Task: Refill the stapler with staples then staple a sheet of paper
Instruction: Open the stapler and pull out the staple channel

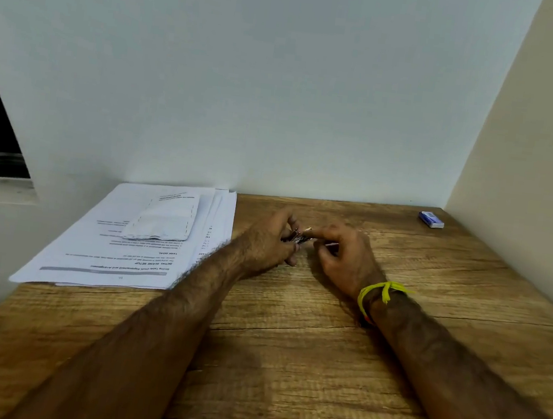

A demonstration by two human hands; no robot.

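The fingers of the left hand (270, 239) are curled around a small metallic stapler (296, 237), gripping it just above the wooden table (285, 365). Only the stapler's dark and silver end shows between the two hands; the rest is hidden by the fingers, and whether it is opened cannot be told. The right hand (345, 255) meets the stapler from the opposite side. Its fingers are curled, and thumb and forefinger pinch a thin pale strip (331, 245) at the stapler's end; the strip is too small and blurred to identify with certainty.

Both forearms lie across the table toward its centre. The right wrist carries a yellow thread band (379, 295).

To the left of the hands, a stack of printed paper sheets (145, 256) lies at the table's rear left corner, overhanging the left edge. A smaller folded sheet (163, 220) rests on top of the stack. A small blue and white box (431, 219) sits at the rear right corner, well apart from the hands.
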